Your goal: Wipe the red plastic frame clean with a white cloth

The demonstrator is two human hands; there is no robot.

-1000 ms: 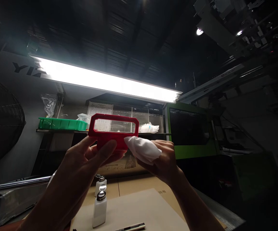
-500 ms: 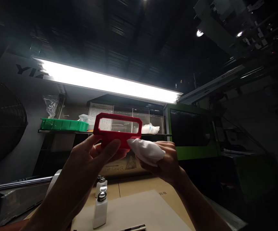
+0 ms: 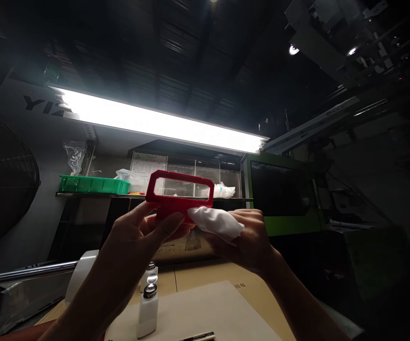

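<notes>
I can see two bare hands held up in front, high over the table. The left hand (image 3: 134, 239) has hold of a red plastic piece (image 3: 171, 209) by its low part, with the thumb on the near side and the other fingers curled behind it. That grip is only as wide as the piece is thick. The red piece is up in the air, under a long bright lamp (image 3: 162, 122), and its top part is a frame with a big hole you can see through. The right hand (image 3: 251, 232) is bunched up around a white cloth (image 3: 219, 223). Its fingers are folded in, and the cloth's tip meets the low right part of the red piece; I can't tell how hard it pushes. Below, a white bottle (image 3: 147, 316) with a shiny top stands on a pale sheet (image 3: 205, 305), and another bottle (image 3: 154, 273) is partly hidden behind it. A marker (image 3: 200, 336) lies close by. Farther back, a green tray (image 3: 93, 184) sits on a shelf (image 3: 84, 194).
</notes>
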